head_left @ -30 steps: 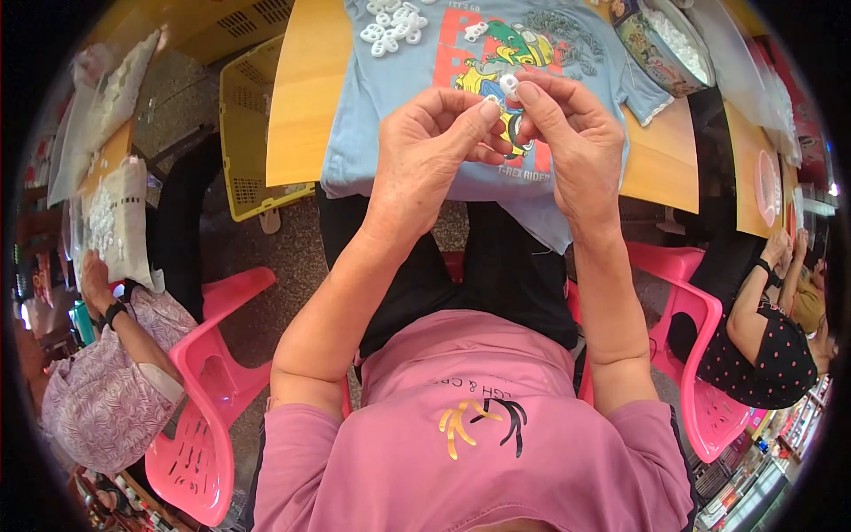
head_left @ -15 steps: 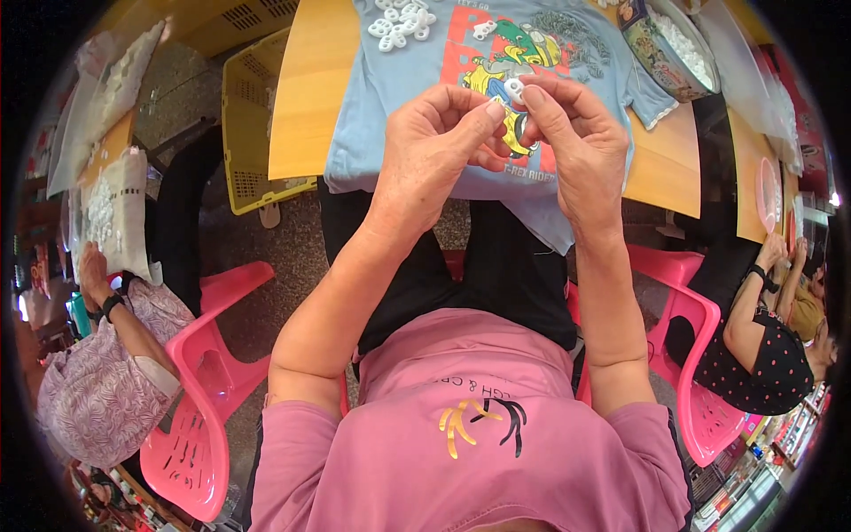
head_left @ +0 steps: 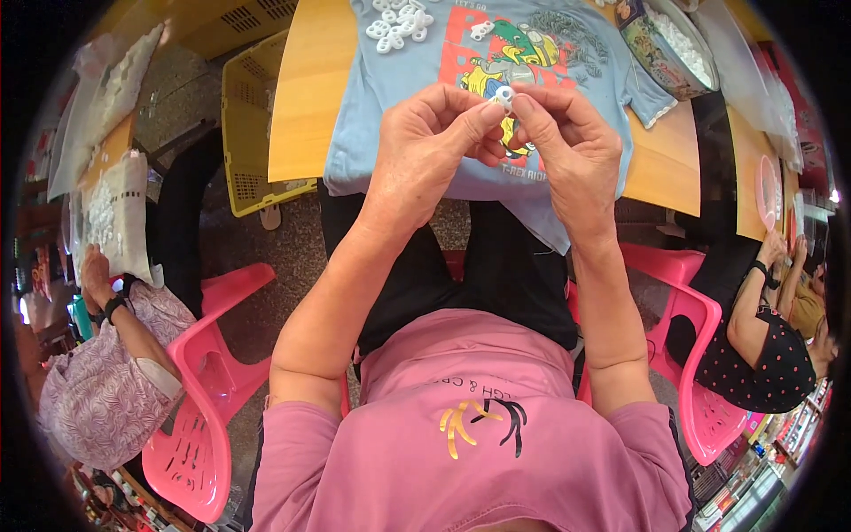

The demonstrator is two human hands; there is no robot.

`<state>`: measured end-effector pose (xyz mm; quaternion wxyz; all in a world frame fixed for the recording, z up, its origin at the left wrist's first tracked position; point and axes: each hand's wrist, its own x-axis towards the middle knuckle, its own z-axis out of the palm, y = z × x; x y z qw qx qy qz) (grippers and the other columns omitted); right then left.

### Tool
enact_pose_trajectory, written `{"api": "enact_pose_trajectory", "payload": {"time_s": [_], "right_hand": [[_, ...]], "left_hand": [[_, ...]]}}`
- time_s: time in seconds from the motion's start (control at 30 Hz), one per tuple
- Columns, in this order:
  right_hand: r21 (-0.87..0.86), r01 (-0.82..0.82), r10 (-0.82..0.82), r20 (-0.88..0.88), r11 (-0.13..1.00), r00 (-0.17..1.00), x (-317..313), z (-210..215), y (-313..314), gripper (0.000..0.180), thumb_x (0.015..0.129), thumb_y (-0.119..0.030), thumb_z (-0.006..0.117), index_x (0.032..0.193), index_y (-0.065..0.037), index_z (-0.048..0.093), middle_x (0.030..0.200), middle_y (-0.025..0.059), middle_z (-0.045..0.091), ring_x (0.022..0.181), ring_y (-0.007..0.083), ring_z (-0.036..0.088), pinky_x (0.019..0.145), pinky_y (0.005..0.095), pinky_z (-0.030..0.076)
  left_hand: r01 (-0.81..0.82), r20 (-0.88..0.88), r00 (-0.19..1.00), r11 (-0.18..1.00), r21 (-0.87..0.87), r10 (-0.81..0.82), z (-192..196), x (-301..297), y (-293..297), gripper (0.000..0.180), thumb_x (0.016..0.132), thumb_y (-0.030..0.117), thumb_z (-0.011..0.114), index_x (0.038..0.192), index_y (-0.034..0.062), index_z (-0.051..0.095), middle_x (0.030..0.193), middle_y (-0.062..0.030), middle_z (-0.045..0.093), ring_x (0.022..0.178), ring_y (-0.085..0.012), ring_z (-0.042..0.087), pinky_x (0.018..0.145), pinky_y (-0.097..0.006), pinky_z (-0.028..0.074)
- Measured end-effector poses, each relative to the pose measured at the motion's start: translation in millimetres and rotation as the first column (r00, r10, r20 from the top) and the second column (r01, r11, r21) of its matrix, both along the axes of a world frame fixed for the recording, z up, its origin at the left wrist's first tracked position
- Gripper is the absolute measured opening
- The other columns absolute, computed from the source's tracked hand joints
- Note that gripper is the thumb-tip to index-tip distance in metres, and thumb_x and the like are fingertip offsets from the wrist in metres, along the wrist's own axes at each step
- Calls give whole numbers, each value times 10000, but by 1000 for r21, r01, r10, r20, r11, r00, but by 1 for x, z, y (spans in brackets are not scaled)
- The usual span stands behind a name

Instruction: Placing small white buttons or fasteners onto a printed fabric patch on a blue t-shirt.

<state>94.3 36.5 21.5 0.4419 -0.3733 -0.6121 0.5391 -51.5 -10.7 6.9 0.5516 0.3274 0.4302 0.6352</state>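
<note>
Over the tabletop's (head_left: 301,111) near edge drapes a blue shirt (head_left: 372,111), likely as padding. The tub (head_left: 652,60) by the right edge seems placed for reach. The left hand (head_left: 425,137), fingers narrowed, meets the right hand (head_left: 581,142), which pinches a white piece (head_left: 504,94) above the shirt, probably for visibility; whether the left grips too, I can't tell.

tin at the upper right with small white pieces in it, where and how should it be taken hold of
Probably by the outer wall of the tin, from the side nearest the wearer, below the open top. That curved wall faces the wearer, and white pieces fill the opening, so keeping it level seems wise.
</note>
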Motion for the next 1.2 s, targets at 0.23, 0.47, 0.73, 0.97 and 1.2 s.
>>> {"api": "enact_pose_trajectory", "payload": {"time_s": [0.23, 0.47, 0.73, 0.97, 1.2], "right_hand": [[15, 9, -7, -105, 1000, 994, -4, -8, -7, 165, 917, -50, 642, 1064, 24, 663, 906, 46, 678, 766, 84, 620, 690, 204, 482], [-139, 15, -46, -223, 990, 974, -10, -13, 0, 194, 921, -84, 647, 1077, 30, 640, 909, 40, 668, 773, 80, 595, 703, 200, 474], [-192, -33, -33, -331, 981, 943, -6, 0, -1, 198, 924, -83, 638, 1092, 23, 637, 914, 42, 664, 754, 70, 582, 730, 211, 503], [-237, -110, -5, -436, 965, 900, 0, 11, -10, 237, 933, -80, 624, 1146, 24, 640, 919, 29, 661, 762, 60, 583, 711, 199, 490], [-223, -150, 32, -458, 963, 888, 3, 15, -17, 224, 934, -68, 615, 1132, 27, 657, 918, 21, 661, 757, 56, 574, 699, 194, 470]], "left_hand": [[-23, -44, 999, 997, 67, 26, -4, 3, 0, 182, 901, 132, 680, 911, -40, 619, 779, -95, 674, 651, -124, 640, 596, -248, 535], [-65, -102, 992, 991, 120, 77, -10, 6, 7, 159, 914, 131, 670, 934, -15, 611, 814, -48, 666, 704, -79, 592, 640, -211, 486], [-104, -141, 979, 953, 285, 149, -12, 10, 6, 304, 1026, 261, 480, 1172, 8, 562, 1085, -46, 606, 933, -92, 546, 844, -248, 456], [113, 26, 991, 924, 366, -132, -2, 30, 18, 834, 902, 632, 475, 1435, 7, 336, 1406, -179, 446, 1284, -281, 451, 1081, -419, 360], [222, 191, 927, 882, 416, -324, -3, 38, 26, 963, 780, 692, 605, 1443, 40, 353, 1390, -251, 443, 1274, -362, 476, 1028, -453, 436]]}}
